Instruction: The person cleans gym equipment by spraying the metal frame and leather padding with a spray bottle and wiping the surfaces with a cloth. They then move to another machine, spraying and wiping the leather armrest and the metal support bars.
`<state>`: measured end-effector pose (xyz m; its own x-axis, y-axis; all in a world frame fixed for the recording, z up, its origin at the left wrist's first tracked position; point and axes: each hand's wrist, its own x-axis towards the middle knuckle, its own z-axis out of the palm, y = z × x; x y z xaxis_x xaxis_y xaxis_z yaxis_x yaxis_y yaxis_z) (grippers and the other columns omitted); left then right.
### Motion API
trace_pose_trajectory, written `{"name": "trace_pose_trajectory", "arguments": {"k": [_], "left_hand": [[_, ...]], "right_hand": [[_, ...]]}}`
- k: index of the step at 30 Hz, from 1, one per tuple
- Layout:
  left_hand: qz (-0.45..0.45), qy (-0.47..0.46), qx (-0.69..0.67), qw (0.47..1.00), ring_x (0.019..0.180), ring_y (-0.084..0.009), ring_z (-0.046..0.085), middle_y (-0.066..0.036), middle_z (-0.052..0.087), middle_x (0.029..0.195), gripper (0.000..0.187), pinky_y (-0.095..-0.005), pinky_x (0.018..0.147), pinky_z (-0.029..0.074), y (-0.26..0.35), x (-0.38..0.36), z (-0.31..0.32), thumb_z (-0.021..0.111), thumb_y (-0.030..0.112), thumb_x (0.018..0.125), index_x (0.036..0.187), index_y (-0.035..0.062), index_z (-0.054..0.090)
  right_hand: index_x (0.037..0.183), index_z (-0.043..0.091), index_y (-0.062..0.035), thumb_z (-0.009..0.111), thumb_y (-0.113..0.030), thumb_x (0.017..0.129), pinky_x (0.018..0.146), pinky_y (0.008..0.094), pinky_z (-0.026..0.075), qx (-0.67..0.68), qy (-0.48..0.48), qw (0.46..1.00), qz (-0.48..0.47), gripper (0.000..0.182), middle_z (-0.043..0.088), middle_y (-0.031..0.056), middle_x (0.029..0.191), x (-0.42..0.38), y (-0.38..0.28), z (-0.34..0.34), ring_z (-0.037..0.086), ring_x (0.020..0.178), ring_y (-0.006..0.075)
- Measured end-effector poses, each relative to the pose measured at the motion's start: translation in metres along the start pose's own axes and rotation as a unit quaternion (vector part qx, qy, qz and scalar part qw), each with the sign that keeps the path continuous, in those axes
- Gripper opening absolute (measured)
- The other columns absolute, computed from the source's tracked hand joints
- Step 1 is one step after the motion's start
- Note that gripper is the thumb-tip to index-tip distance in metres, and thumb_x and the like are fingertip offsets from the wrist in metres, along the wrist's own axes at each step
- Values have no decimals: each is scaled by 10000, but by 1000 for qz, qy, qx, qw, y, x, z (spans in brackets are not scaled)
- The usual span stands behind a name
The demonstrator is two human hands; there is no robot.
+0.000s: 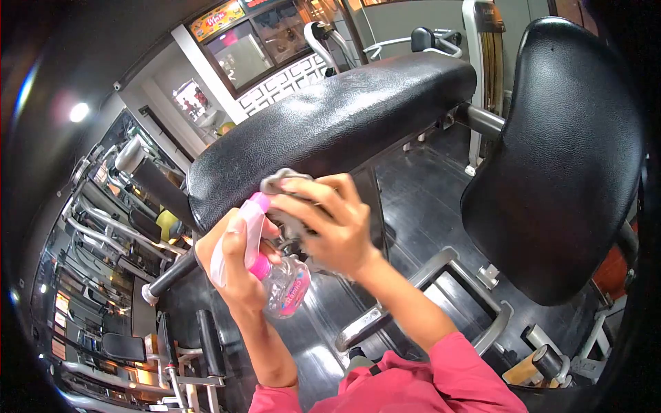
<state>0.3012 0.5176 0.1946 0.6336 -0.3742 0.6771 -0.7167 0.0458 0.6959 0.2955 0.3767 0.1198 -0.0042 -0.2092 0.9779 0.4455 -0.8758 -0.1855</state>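
Observation:
My left hand (237, 265) is wrapped round the pink and white trigger of a clear spray bottle (286, 289), its labelled body tilted below my fingers. In my right hand (337, 220) is a grey cloth (284, 177), bunched up by the fingers right at the pink nozzle. Part of the cloth is hidden behind that hand. Just beyond both hands runs a long black padded bench (330, 110) with a shiny surface. To the right stands a black backrest pad (561, 151), apart from my hands.
A metal frame (430, 275) with a bent tube lies below the bench, near my body. Exercise machines (131, 227) and a mirrored wall line the left side. More gym equipment (485, 76) stands behind the bench. Dark flooring (427, 199) shows between the pads.

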Motion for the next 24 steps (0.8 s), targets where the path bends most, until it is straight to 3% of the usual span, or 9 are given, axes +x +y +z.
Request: {"name": "trace_pose_trajectory", "arguments": {"k": [1, 3, 6, 8, 12, 15, 17, 18, 24], "left_hand": [[9, -8, 0, 1000, 437, -159, 554, -185, 653, 689, 531, -277, 455, 469, -6, 0, -3, 390, 356, 998, 820, -84, 627], [12, -15, 1, 1000, 439, -159, 554, -185, 652, 688, 535, -277, 458, 468, -6, 0, -3, 391, 363, 1000, 815, -81, 624], [21, -22, 2, 1000, 443, -157, 556, -183, 649, 686, 539, -275, 463, 467, -6, -1, 2, 391, 373, 1001, 808, -76, 620], [29, -17, 3, 999, 446, -155, 558, -181, 647, 684, 540, -274, 465, 466, -6, 0, 4, 391, 376, 1001, 804, -74, 618], [29, -10, 13, 999, 454, -151, 559, -172, 641, 680, 539, -266, 471, 461, -6, 1, 10, 390, 378, 1001, 806, -70, 618], [20, -7, 21, 1000, 459, -147, 559, -163, 637, 678, 531, -264, 473, 460, -4, 1, 14, 388, 372, 1002, 806, -65, 618], [15, -8, 29, 999, 461, -145, 558, -157, 635, 677, 527, -263, 475, 459, -2, 2, 17, 387, 368, 1002, 805, -62, 619], [20, -14, 47, 999, 464, -143, 556, -149, 632, 674, 523, -262, 473, 452, 0, 3, 20, 389, 364, 1002, 800, -59, 621], [46, -37, 33, 998, 463, -108, 538, -66, 593, 620, 495, -259, 458, 397, 2, 16, 53, 496, 365, 976, 768, -60, 641]], "right_hand": [[1112, 731, -263, 738, -37, 615, 617, 264, 564, -23, 12, 999, -24, 547, 647, -87, 1160, -2, 13, -5, 599, 891, 211], [1061, 744, -217, 757, 5, 659, 754, 355, 539, -61, 50, 996, -38, 460, 654, -17, 1147, -4, 45, -14, 625, 943, 238], [1087, 734, -110, 718, 61, 720, 860, 405, 509, -13, 159, 980, 121, 405, 650, 95, 1116, 12, 52, -22, 620, 979, 294], [1097, 733, -111, 713, 48, 738, 836, 394, 520, -49, 150, 984, 84, 393, 649, 86, 1118, 16, 39, -14, 612, 991, 282], [1099, 744, -273, 755, -34, 653, 731, 348, 556, 24, 10, 1000, 17, 505, 633, -23, 1151, -20, 19, 2, 602, 875, 239], [1067, 748, -230, 706, 15, 684, 749, 338, 568, -54, 47, 996, -49, 457, 644, 11, 1120, -16, 61, -18, 626, 898, 227], [1063, 739, -123, 659, 87, 743, 843, 384, 537, -111, 120, 986, 24, 391, 648, 88, 1100, 1, 80, -41, 646, 1004, 281], [1088, 736, -112, 673, 76, 758, 875, 395, 524, -49, 162, 977, 128, 386, 645, 101, 1106, 3, 85, -45, 637, 1035, 289], [1133, 744, -205, 695, 75, 678, 833, 350, 542, 23, -16, 1000, 8, 537, 641, 42, 1128, -23, 63, -37, 624, 980, 221]]}}
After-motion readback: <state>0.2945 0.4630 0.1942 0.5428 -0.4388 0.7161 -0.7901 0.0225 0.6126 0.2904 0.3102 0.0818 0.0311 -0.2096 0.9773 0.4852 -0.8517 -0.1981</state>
